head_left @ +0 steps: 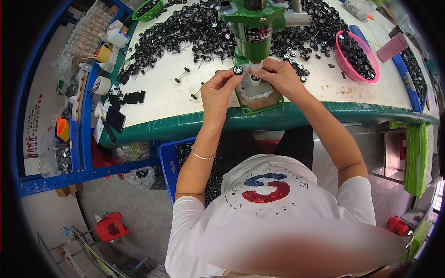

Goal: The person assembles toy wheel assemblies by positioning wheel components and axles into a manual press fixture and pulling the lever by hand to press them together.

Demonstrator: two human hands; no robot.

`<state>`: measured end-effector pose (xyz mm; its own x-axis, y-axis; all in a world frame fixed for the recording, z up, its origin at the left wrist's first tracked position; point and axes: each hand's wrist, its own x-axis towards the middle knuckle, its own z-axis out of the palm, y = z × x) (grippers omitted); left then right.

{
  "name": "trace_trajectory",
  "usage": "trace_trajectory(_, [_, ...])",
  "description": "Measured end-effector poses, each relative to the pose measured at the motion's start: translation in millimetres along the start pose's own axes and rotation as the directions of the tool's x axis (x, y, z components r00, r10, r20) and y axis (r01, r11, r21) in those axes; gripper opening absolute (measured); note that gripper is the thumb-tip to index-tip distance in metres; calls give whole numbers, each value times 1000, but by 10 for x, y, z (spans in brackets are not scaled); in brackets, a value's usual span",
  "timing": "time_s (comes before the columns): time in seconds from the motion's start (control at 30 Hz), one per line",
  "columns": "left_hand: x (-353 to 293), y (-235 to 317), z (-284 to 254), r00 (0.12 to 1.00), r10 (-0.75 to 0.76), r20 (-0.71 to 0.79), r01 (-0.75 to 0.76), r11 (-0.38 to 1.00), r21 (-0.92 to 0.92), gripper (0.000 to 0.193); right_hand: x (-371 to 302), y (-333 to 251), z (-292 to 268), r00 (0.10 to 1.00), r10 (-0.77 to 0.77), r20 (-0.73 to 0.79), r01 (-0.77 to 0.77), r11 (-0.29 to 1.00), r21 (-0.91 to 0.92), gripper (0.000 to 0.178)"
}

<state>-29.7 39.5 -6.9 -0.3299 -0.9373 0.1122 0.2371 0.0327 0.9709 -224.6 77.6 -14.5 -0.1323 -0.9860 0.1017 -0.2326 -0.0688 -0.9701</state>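
My left hand (pixel 219 90) pinches a small black toy wheel (pixel 238 70) with a silver hub between thumb and fingertips, just left of the press's white post. My right hand (pixel 282 78) has its thumb and fingers pinched together beside the white post (pixel 255 79); what they hold is too small or hidden to make out. Both hands meet under the ram of a green bench press (pixel 252 39), whose base stands at the table's front edge. Left of my left hand, a wheel-and-axle piece (pixel 182 75) lies on the white tabletop.
Heaps of black wheels (pixel 185 32) cover the back of the table (pixel 157 102). A pink basket (pixel 378 69) of wheels and a pink cup (pixel 392 47) stand at right. A phone (pixel 115 118) lies at the left edge; a blue crate (pixel 169 160) sits below.
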Motion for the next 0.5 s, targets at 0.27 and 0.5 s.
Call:
trace_trajectory(0.27, [68,-92,173,983,156,99,-172,968,182,13,-46,-246,-302,974,139,-178,-106,977,183,30])
trace_trajectory(0.5, [127,-92,299,990,106,95,-105,994,-12,9,573,-783,-983,896,-219,-386,357,873,333,27])
